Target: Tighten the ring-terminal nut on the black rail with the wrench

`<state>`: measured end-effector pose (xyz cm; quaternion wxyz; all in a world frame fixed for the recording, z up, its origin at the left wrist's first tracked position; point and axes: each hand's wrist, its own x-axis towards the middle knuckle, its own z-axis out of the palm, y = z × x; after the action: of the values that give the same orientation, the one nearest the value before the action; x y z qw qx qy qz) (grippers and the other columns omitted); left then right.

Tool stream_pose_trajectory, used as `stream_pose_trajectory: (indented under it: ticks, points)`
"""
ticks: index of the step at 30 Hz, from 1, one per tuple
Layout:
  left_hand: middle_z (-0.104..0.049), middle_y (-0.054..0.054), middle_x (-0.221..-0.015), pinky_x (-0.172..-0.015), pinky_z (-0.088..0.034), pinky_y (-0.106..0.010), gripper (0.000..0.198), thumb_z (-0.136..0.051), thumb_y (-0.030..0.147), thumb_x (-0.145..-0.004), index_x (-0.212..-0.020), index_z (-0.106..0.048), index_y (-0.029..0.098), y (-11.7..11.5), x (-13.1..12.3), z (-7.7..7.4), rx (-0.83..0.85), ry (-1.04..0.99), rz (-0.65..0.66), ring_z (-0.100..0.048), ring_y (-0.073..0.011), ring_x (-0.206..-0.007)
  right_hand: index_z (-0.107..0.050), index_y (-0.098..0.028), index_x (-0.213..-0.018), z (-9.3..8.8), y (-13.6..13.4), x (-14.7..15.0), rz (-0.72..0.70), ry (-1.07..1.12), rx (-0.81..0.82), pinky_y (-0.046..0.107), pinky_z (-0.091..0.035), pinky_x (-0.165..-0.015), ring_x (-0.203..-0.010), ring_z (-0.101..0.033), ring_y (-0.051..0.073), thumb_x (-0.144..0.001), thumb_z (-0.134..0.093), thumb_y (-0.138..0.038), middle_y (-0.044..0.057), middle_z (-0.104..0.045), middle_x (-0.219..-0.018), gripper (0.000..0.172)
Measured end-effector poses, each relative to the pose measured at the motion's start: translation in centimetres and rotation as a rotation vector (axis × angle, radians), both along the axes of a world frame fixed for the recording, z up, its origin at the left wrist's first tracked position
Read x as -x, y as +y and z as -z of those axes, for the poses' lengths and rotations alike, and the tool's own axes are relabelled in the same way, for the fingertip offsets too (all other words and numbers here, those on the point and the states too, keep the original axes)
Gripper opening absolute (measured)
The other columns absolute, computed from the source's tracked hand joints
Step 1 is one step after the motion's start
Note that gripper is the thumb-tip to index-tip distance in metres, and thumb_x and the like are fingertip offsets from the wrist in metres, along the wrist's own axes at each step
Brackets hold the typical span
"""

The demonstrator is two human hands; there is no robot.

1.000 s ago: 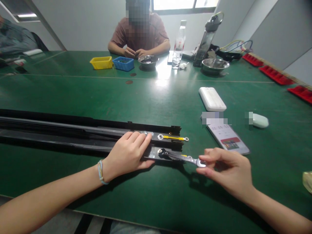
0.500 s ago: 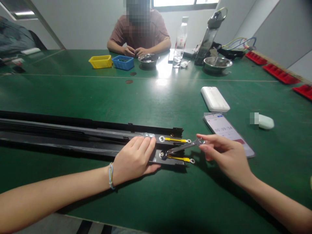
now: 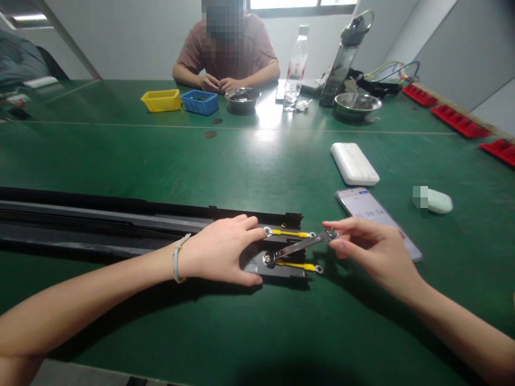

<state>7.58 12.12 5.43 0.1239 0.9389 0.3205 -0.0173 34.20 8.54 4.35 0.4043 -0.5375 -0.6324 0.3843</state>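
My right hand (image 3: 374,249) pinches one end of a silver combination wrench (image 3: 301,245) between thumb and fingers. The wrench's other end sits around a nut (image 3: 267,259) on the nearer of two long black metal rails (image 3: 100,246). My left hand (image 3: 221,249) lies across both rails, its thumb spread from the fingers, touching them just left of the nut. Two short yellow wires with ring terminals, the far wire (image 3: 289,234) and the near wire (image 3: 298,266), run from the rail ends. The far wire's inner ring is beside my left index finger.
A phone (image 3: 372,212) showing a timer lies beyond my right hand, near a white power bank (image 3: 354,163) and a small pale case (image 3: 438,201). Farther back are yellow (image 3: 161,101) and blue bins (image 3: 200,103), metal bowls, bottles and a seated person (image 3: 225,59).
My left hand has shifted and spread its fingers, now reaching across toward the far rail. The clear plastic piece under it is no longer visible. My right hand and the wrench stay nearly still.
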Motion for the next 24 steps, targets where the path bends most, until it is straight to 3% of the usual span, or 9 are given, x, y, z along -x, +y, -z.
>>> stream_pose_trajectory:
  ticks: [7, 13, 16, 20, 24]
  points:
    - [-0.055, -0.002, -0.090, -0.066, -0.044, -0.030, 0.056, -0.064, 0.063, -0.068, -0.104, -0.058, 0.020, 1.6, 0.5, 0.8, 0.001, -0.025, -0.006, -0.054, -0.0197, -0.080, -0.075, -0.024, -0.084, 2.0, 0.7, 0.8, 0.092, 0.109, -0.020, 0.024, -0.050, -0.046, -0.049, -0.060, 0.013, -0.067, -0.078, -0.031, -0.001, -0.066, -0.058, 0.019]
    - [-0.055, -0.002, -0.092, -0.066, -0.043, -0.029, 0.059, -0.063, 0.066, -0.068, -0.107, -0.058, 0.022, 2.3, 0.9, 1.5, 0.004, -0.019, -0.025, -0.055, -0.0195, -0.081, -0.075, -0.025, -0.076, 2.2, 0.9, 0.8, 0.088, 0.070, -0.031, 0.026, -0.050, -0.043, -0.048, -0.060, 0.016, -0.063, -0.081, -0.039, 0.000, -0.066, -0.056, 0.019]
    - [-0.054, -0.002, -0.092, -0.065, -0.043, -0.029, 0.060, -0.064, 0.065, -0.068, -0.108, -0.058, 0.022, 2.5, 0.9, 1.8, 0.005, -0.029, -0.027, -0.055, -0.0188, -0.080, -0.073, -0.025, -0.073, 2.3, 0.6, 0.6, 0.001, 0.066, -0.100, 0.026, -0.044, -0.039, -0.043, -0.055, 0.015, -0.064, -0.082, -0.036, 0.000, -0.062, -0.051, 0.016]
    - [-0.054, -0.002, -0.091, -0.064, -0.043, -0.029, 0.058, -0.064, 0.065, -0.067, -0.106, -0.058, 0.022, 2.6, 0.9, 2.0, 0.014, -0.032, -0.032, -0.055, -0.0187, -0.079, -0.070, -0.025, -0.077, 3.0, 0.1, 0.5, -0.196, 0.211, -0.185, 0.028, -0.044, -0.045, -0.046, -0.052, 0.014, -0.067, -0.080, -0.025, -0.002, -0.061, -0.052, 0.014]
    - [-0.054, -0.002, -0.092, -0.066, -0.043, -0.029, 0.059, -0.064, 0.065, -0.067, -0.108, -0.057, 0.022, 2.6, 0.9, 2.1, 0.014, -0.028, -0.032, -0.055, -0.0193, -0.081, -0.070, -0.027, -0.080, 3.1, 0.1, 0.6, -0.225, 0.255, -0.165, 0.029, -0.048, -0.048, -0.052, -0.057, 0.015, -0.067, -0.080, -0.022, -0.001, -0.065, -0.059, 0.017]
